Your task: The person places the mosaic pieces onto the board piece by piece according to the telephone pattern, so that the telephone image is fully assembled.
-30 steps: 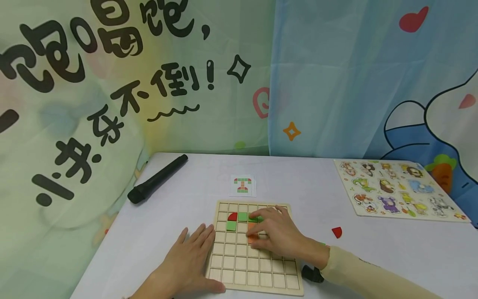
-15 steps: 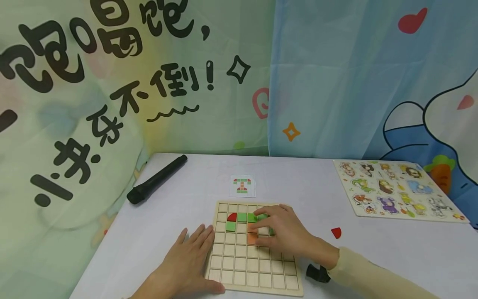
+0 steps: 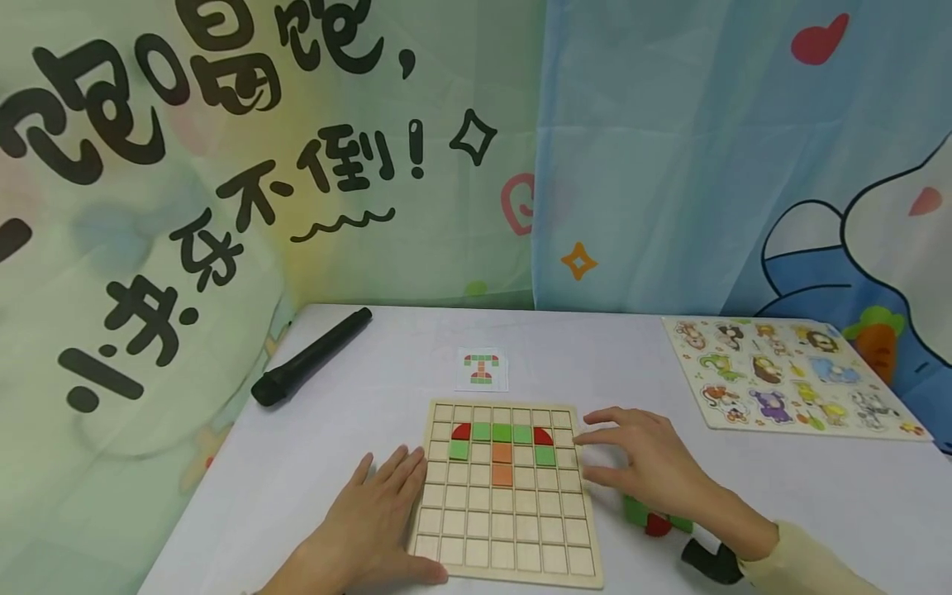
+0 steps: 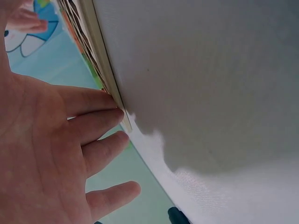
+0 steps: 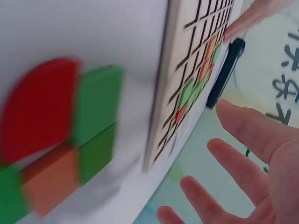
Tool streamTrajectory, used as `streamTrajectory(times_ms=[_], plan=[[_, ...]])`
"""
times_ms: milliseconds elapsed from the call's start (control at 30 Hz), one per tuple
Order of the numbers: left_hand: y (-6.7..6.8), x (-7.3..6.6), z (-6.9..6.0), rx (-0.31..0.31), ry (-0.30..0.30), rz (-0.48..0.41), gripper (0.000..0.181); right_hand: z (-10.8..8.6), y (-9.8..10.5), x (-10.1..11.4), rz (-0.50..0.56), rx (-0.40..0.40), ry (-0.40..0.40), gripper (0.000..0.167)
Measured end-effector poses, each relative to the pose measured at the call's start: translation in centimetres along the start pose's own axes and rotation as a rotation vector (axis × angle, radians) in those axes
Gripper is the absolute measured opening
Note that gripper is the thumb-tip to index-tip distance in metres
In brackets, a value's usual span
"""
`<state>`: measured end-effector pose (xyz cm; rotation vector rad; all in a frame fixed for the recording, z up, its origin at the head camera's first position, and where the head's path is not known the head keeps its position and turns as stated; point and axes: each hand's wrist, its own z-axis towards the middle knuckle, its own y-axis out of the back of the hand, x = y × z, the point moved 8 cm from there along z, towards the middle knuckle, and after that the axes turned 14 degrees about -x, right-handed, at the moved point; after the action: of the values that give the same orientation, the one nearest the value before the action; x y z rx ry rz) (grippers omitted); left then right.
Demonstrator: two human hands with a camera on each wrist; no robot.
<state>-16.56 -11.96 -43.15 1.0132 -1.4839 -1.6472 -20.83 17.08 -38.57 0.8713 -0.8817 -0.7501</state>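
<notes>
A wooden grid board [image 3: 491,529] lies on the white table. Near its top sits a row of green squares [image 3: 502,433] with a red quarter-round piece [image 3: 461,431] at the left end and another red quarter-round piece [image 3: 543,435] at the right end. Below these are a green square on each side and two orange squares [image 3: 502,475] in a middle column. My left hand [image 3: 372,521] rests with straight fingers against the board's left edge. Just right of the board, my right hand [image 3: 647,459] hovers with fingers spread and nothing between them.
Loose pieces, including a red quarter-round [image 5: 42,107] and an orange piece [image 5: 51,179], lie right of the board. A pattern card [image 3: 482,369] lies behind it. Further out are a black microphone-like stick [image 3: 312,357], a black object [image 3: 711,562] and an animal puzzle board [image 3: 796,380].
My right hand has moved right, off the board, uncovering the pieces at its upper right. The loose red piece seen earlier on the right is now hidden behind it. My left hand stays put.
</notes>
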Motion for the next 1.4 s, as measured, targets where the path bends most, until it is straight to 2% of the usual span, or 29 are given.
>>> streamTrajectory(times_ms=[167,333,533,900,1067,1400], plan=[[-0.2,0.1,0.0,0.006,0.008,-0.014,0.128,-1.8,0.8,-2.8,-0.032,0.015,-0.06,0.031],[-0.2,0.1,0.0,0.004,0.009,-0.018,0.129,-3.7,1.1,-5.5,-0.061,0.071,-0.124,0.03],[0.2,0.1,0.1,-0.006,0.009,-0.013,0.129,-5.5,1.2,-7.5,-0.11,0.124,-0.162,0.025],[0.0,0.2,0.0,0.001,0.011,-0.024,0.13,-6.6,1.0,-7.8,-0.196,0.068,-0.159,0.021],[-0.1,0.2,0.0,0.0,0.013,-0.022,0.13,-6.5,1.0,-7.5,-0.248,0.038,-0.142,0.02],[0.0,0.2,0.0,0.001,0.007,-0.007,0.13,-6.2,1.1,-7.1,-0.264,0.018,-0.124,0.02]])
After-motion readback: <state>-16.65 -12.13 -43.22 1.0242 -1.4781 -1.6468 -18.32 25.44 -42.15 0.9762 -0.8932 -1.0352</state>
